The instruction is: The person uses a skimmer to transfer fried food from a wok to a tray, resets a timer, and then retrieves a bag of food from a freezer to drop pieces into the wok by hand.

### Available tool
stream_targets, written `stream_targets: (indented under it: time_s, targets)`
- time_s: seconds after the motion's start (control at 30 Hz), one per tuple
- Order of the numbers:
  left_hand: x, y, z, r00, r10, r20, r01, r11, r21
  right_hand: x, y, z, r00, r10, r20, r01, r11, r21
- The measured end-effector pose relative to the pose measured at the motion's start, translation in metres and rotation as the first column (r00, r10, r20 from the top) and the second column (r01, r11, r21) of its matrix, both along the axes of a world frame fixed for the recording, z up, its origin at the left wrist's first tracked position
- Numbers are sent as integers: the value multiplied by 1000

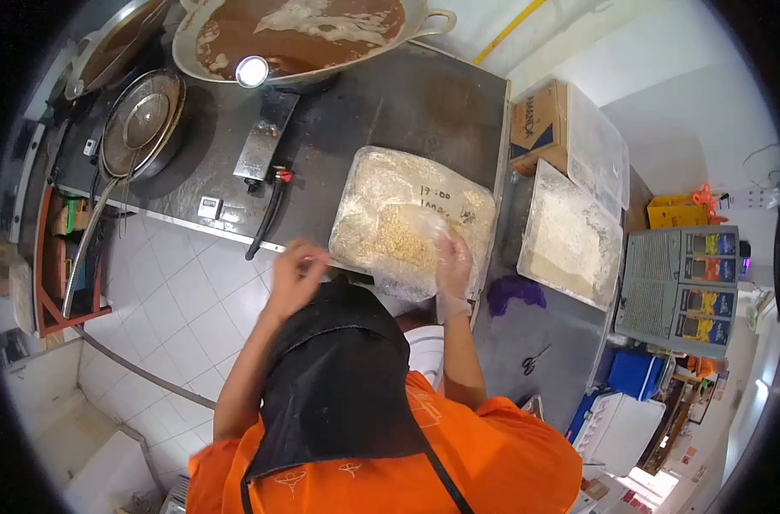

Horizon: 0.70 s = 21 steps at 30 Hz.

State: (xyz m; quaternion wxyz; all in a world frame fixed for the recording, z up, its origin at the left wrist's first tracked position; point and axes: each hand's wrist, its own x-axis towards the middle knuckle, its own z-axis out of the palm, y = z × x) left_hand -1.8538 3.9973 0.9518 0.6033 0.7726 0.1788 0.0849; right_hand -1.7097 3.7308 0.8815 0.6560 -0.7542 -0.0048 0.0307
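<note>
A plastic bag (375, 180) of pale chopped nuts or crumbs, with handwriting on it, lies on the dark counter in front of me. My right hand (454, 261), in a clear plastic glove, is at the bag's right side, its fingers bent near a loose piece of clear plastic; what they hold, if anything, is hard to make out. My left hand (299, 272) is bare and raised just left of the bag, its fingers curled with a gap between them and nothing seen in it.
Large pans of brown liquid (296, 34) stand at the back. A strainer (146, 120) rests on a pot at left. At right are a tray of white powder (570, 236), a cardboard box (540, 124), a purple cloth (516, 295) and scissors (534, 360).
</note>
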Motion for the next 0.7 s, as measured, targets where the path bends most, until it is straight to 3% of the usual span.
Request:
stream_targets:
  time_s: [0.03, 0.1, 0.23, 0.3, 0.33, 0.4, 0.43, 0.5, 0.53, 0.6, 0.67, 0.7]
  targets:
    - [26, -16, -13, 980, -176, 88, 159, 972, 171, -3, -8, 4, 1000, -15, -2, 15, 1000, 0]
    - [72, -68, 7, 950, -247, 190, 218, 963, 158, -9, -20, 19, 953, 17, -302, 77, 952, 297]
    - [119, -123, -7, 894, -375, 245, 345, 925, 157, -22, -34, 35, 957, 123, -263, -30, 943, 330]
    - [119, -120, -20, 907, -372, 196, 354, 927, 121, -22, -38, 46, 937, 205, -284, -148, 967, 208]
    - [118, -114, -27, 920, -364, 147, 355, 931, 84, -20, -39, 52, 939, 201, -279, -143, 966, 213]
    - [101, -91, -24, 960, -279, 10, 278, 960, 31, -14, -40, 58, 979, 141, -148, -150, 988, -47]
    - [90, -76, -29, 970, -244, -10, 244, 970, -4, -10, -37, 55, 979, 139, -148, -147, 988, -41]
    - [62, -43, -37, 979, -175, -105, 168, 983, -73, 3, -25, 40, 884, 434, 177, -344, 857, -382]
    - [47, -27, -39, 973, -143, -182, 125, 987, -104, 11, -16, 30, 884, 434, 173, -347, 858, -379]
    - [14, -2, -44, 976, -109, -190, 104, 994, -34, 29, 7, 11, 675, 620, 400, -45, 576, -816]
    - [-13, 10, -50, 975, -60, -214, 70, 997, 37, 50, 25, 12, 760, 594, 264, -261, 650, -714]
    - [-26, 13, -60, 931, -95, -353, 150, 980, 131, 58, 29, 11, 743, 609, 278, -250, 638, -729]
